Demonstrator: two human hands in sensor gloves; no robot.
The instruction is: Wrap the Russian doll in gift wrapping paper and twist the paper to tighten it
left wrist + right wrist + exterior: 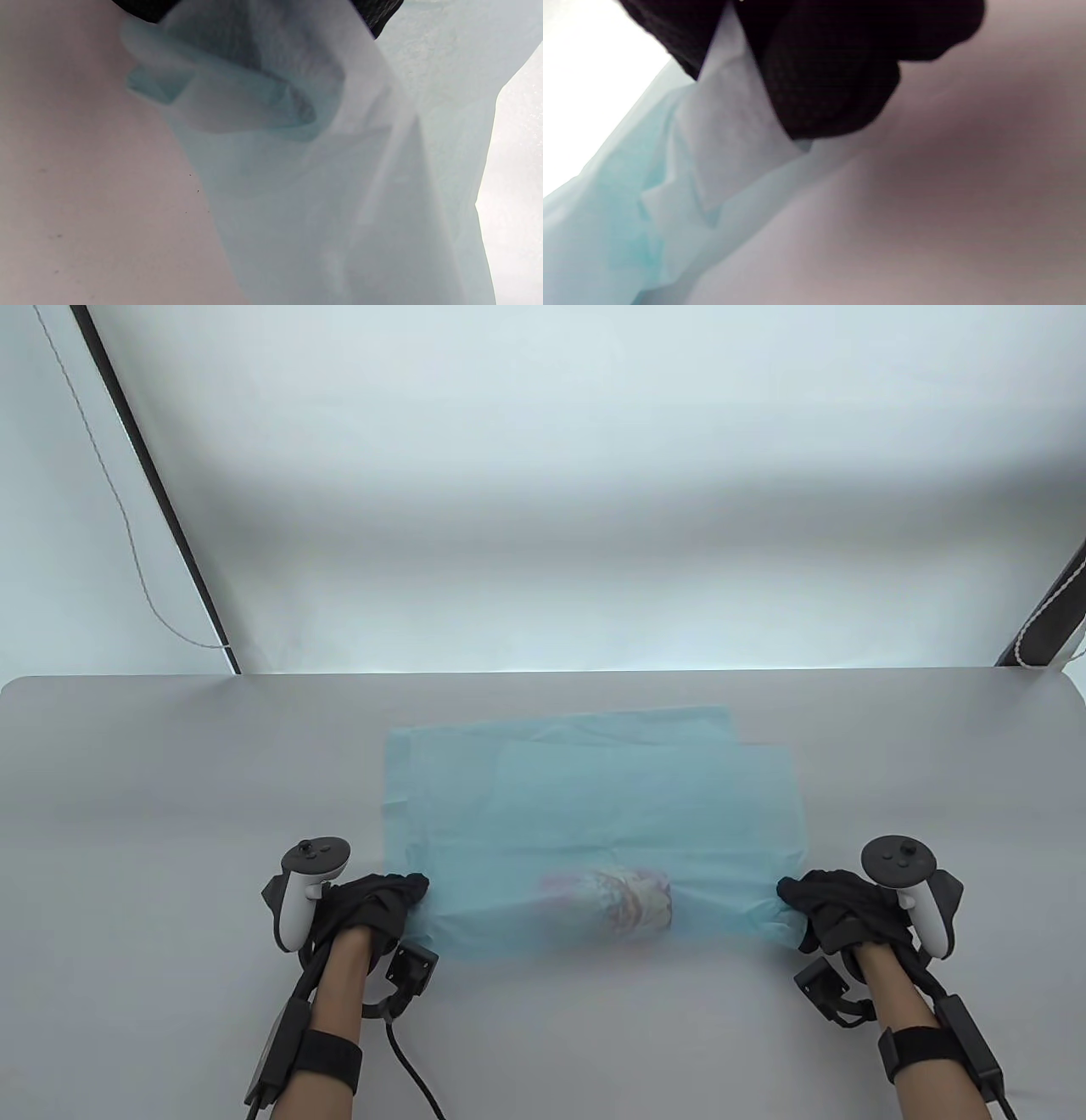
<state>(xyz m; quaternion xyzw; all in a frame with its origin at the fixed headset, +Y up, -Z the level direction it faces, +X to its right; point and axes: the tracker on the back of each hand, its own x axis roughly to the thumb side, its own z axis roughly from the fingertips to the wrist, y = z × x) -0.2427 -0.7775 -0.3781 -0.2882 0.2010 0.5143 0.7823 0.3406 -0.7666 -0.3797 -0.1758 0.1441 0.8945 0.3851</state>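
Russian doll [626, 902] lies on its side under the near fold of the light-blue wrapping paper [594, 797], long axis running hand to hand, while I pinch the paper's ends with my left hand [373, 909] and right hand [836, 912], each about equally far from the doll.

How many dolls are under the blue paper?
1. One Russian doll lies on its side under the near edge of the blue tissue paper, between the left hand and right hand. The paper could hide others.
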